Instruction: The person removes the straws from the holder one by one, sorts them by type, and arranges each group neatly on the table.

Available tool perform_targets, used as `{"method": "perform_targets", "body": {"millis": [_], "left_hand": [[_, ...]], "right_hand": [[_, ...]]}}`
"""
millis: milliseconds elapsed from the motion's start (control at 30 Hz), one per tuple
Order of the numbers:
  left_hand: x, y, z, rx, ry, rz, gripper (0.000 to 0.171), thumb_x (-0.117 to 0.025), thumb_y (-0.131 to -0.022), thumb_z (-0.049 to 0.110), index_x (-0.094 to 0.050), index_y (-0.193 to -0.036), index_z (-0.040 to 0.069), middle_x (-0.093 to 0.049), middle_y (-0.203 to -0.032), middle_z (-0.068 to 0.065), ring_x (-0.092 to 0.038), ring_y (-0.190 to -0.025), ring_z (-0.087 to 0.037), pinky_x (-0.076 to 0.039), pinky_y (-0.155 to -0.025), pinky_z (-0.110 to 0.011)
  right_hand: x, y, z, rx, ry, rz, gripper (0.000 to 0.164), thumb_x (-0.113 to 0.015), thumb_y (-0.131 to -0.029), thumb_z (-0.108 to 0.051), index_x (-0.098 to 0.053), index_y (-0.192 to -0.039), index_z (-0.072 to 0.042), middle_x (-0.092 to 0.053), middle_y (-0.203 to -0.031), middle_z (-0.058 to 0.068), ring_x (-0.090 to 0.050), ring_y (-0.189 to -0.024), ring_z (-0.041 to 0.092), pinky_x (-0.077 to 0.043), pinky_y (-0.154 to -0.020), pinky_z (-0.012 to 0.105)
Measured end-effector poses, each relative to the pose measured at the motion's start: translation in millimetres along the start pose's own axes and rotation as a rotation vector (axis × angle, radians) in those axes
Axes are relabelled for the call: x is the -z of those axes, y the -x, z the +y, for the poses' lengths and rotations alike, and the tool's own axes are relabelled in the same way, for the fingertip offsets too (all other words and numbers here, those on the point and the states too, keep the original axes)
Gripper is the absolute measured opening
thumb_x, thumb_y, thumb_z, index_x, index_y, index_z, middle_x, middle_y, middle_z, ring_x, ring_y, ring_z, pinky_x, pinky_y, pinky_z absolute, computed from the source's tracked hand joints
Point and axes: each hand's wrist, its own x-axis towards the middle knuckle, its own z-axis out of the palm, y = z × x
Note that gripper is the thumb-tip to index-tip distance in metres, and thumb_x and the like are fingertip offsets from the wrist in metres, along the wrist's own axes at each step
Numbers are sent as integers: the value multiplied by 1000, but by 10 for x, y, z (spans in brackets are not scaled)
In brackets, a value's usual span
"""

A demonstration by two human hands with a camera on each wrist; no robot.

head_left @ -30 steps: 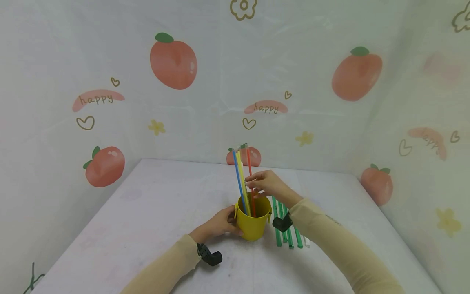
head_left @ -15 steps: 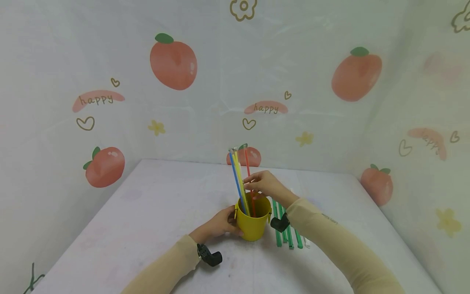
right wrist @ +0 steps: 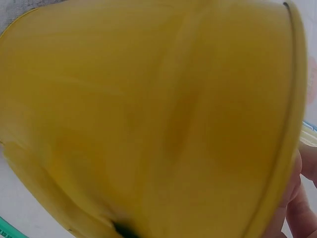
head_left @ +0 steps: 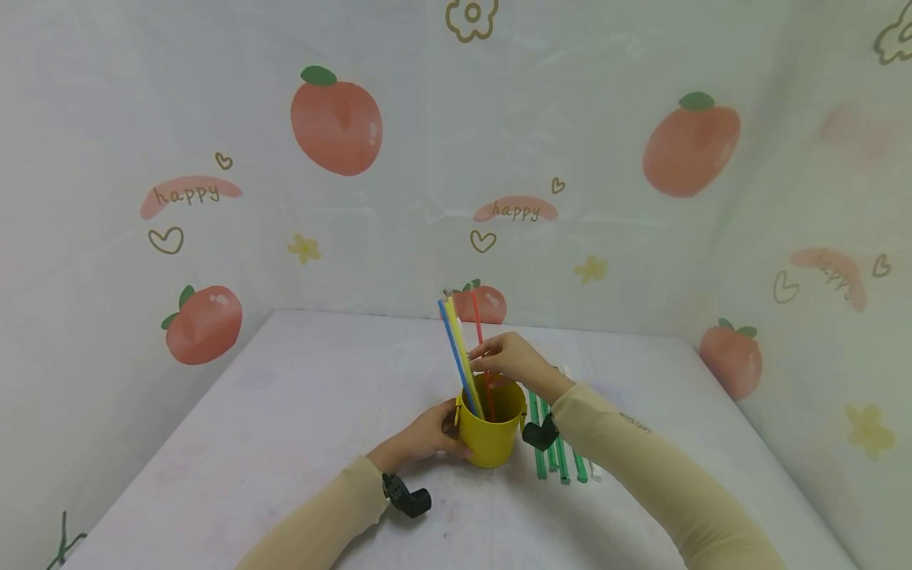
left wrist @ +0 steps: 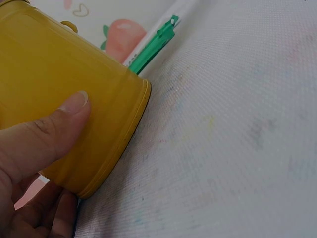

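Yellow bucket (head_left: 488, 445), upright on white table (head_left: 321, 396); left hand (head_left: 423, 433) gripping its side, thumb against the wall. Contents: blue stick (head_left: 452, 340), yellow sticks (head_left: 461, 340), red stick (head_left: 476, 317), all leaning. Right hand (head_left: 518, 360): above the bucket's mouth, fingers at the sticks; pinching or merely touching, cannot tell. Green sticks (head_left: 561, 459): lying beside the bucket.

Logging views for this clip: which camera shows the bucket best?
Head: the bucket appears from rim to base. The left wrist view shows its side and base, cropped; the right wrist view, its wall, close and cropped.
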Motion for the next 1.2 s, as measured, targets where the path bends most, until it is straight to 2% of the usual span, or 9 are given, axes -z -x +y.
{"method": "perform_targets", "body": {"millis": [267,500,867,1200], "left_hand": [[0,-2,3,2,-1,0,90,-83,-76,18,-31,-150,5,-38,-153,-10,-37,-140,-32,-32,-115,-50],[-6,11,12,7,3,-3,91,-82,-76,16,-31,-150,4,-37,-154,-11,-37,-141,-32,-31,-116,-49],[-5,7,10,16,-4,7,92,-83,-75,15,-31,-150,5,-37,-154,-10,-37,-141,-32,-30,-116,-50],[-8,-2,-4,20,26,10,92,-83,-74,14,-32,-150,7,-38,-153,-10,-38,-140,-32,-30,-116,-49]], "right_hand": [[-9,-2,-4,-9,17,-11,20,-72,-86,-17,-74,-102,-6,-72,-91,6,-64,-73,18,-61,-68,30],[-9,11,-3,-19,15,-13,19,-73,-86,-18,-73,-101,-6,-72,-95,6,-64,-75,19,-61,-71,31],[56,48,44,-8,-85,-4,20,-70,-88,-13,-69,-104,-1,-70,-100,10,-67,-79,17,-61,-76,32],[102,105,55,-4,-171,5,25,-68,-90,-11,-64,-110,4,-69,-103,15,-68,-85,19,-60,-82,36]]}}
